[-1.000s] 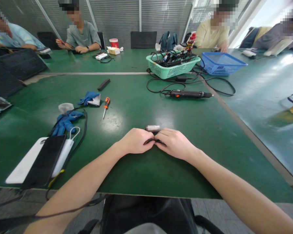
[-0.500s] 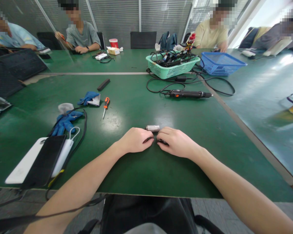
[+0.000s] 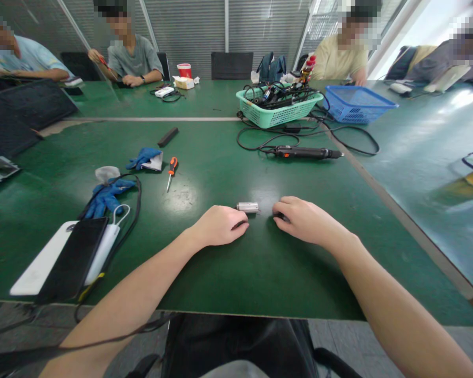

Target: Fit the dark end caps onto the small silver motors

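Observation:
My left hand (image 3: 222, 226) rests on the green table, its fingers closed round a small dark piece (image 3: 239, 224) that is mostly hidden. Farther right, my right hand (image 3: 301, 218) is curled over another dark piece (image 3: 281, 216), also largely covered by the fingers. A small silver metal cylinder (image 3: 247, 207), like a little motor, lies on its side just beyond my left fingertips, apart from my right hand.
Left lie an orange-handled screwdriver (image 3: 172, 172), blue gloves (image 3: 108, 198), a black phone (image 3: 74, 257) and a cable. Ahead lie a black electric screwdriver (image 3: 309, 153), a green basket (image 3: 278, 114) of tools and a blue basket (image 3: 358, 107). Several people sit around the table.
My right hand has moved right, away from my left hand, with its dark piece still in it. More of the silver cylinder now shows. My left hand has hardly moved.

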{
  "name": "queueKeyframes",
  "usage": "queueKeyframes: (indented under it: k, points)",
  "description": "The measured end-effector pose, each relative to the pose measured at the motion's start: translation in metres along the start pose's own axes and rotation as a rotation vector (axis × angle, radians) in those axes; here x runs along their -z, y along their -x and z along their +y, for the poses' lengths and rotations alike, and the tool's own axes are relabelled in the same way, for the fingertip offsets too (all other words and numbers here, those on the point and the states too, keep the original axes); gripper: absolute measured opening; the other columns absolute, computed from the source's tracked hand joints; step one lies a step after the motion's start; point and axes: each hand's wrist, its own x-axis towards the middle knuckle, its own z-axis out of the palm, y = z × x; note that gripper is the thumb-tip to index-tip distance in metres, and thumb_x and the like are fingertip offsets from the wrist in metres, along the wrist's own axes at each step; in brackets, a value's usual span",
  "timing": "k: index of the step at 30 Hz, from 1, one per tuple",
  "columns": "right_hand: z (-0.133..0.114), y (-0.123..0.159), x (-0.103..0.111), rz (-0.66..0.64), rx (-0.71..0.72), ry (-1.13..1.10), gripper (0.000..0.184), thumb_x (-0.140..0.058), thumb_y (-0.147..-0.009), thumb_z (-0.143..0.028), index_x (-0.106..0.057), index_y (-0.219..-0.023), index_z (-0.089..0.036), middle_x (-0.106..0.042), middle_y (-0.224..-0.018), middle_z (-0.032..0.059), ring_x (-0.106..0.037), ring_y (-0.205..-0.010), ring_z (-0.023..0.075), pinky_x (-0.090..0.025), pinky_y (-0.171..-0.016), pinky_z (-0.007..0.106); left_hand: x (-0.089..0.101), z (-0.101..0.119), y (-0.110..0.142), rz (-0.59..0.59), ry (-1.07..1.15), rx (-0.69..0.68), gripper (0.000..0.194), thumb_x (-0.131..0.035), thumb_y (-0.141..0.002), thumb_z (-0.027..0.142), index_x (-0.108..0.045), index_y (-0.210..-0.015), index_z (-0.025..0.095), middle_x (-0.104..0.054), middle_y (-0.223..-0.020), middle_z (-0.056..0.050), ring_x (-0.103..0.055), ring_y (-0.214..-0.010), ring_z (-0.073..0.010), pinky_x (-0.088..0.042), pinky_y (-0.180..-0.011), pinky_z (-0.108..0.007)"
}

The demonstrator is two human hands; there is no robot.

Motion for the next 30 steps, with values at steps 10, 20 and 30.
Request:
queueKeyframes:
  k: [10,20,30]
  points:
    - [0.046,0.007,0.007,-0.2,-0.353,0.091,0.022,-0.052,-0.093,-0.032,-0.07,-0.091,-0.018,-0.072,-0.09,0.0106,-0.067,-0.083,0.0238,-0.044,-0.073,0.033,0.001,-0.001,0.0,0.007,-0.006,-0.004,0.024,-0.051,-0.1,0.031,-0.072,-0.094,0.019,-0.076,-0.093,-0.005,-0.072,-0.085,-0.0202,-0.052,-0.075,-0.03]
    - [0.047,0.009,0.004,-0.242,-0.545,0.127,0.029,-0.049,-0.092,-0.032,-0.073,-0.099,-0.016,-0.073,-0.088,0.0165,-0.07,-0.079,0.0286,-0.046,-0.069,0.036,0.0,0.0,0.0,-0.009,-0.026,-0.002,0.025,-0.05,-0.1,0.031,-0.071,-0.093,0.02,-0.076,-0.094,-0.004,-0.072,-0.086,-0.0197,-0.051,-0.075,-0.029]
    - [0.04,0.011,0.001,-0.247,-0.606,0.129,0.029,-0.049,-0.092,-0.032,-0.072,-0.1,-0.017,-0.074,-0.099,0.0195,-0.071,-0.088,0.0322,-0.048,-0.068,0.038,0.001,-0.001,0.0,-0.012,-0.036,0.0,0.025,-0.05,-0.101,0.031,-0.071,-0.094,0.02,-0.076,-0.094,-0.004,-0.072,-0.087,-0.0201,-0.051,-0.076,-0.029]
